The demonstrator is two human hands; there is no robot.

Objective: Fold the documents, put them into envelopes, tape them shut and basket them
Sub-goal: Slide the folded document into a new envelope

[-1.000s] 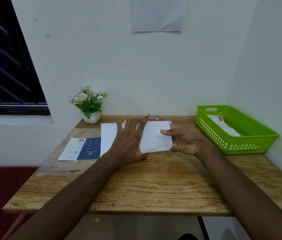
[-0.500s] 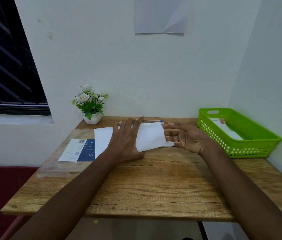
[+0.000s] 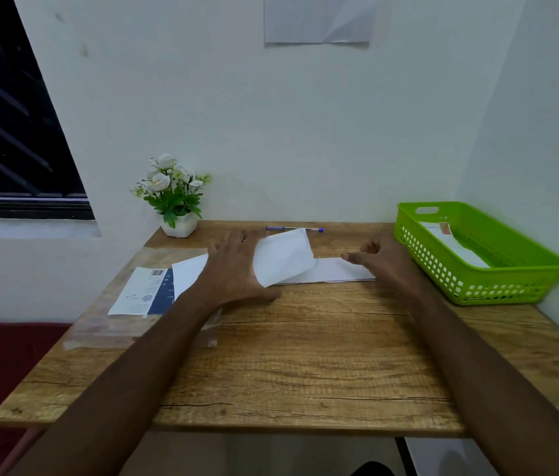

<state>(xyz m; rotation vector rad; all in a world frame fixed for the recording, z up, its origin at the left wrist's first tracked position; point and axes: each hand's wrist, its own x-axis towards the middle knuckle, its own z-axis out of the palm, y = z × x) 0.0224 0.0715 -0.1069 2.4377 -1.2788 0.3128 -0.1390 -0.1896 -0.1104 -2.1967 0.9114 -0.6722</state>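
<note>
Grainy wooden table, matt paper document, plastic basket

The left hand hides the paper's middle; the label's print is unreadably small.

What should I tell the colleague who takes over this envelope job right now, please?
Left hand: flat, fingers straight, pressing the white sheet, whose right half lifts off the table.
Right hand: loosely curled, holding nothing, its fingers at a second white piece lying flat.
Basket: holds one envelope with a reddish strip on it.
Printed document lies at the left.
Done: one envelope basketed.
Left: finish the fold, insert, tape, basket.
</note>
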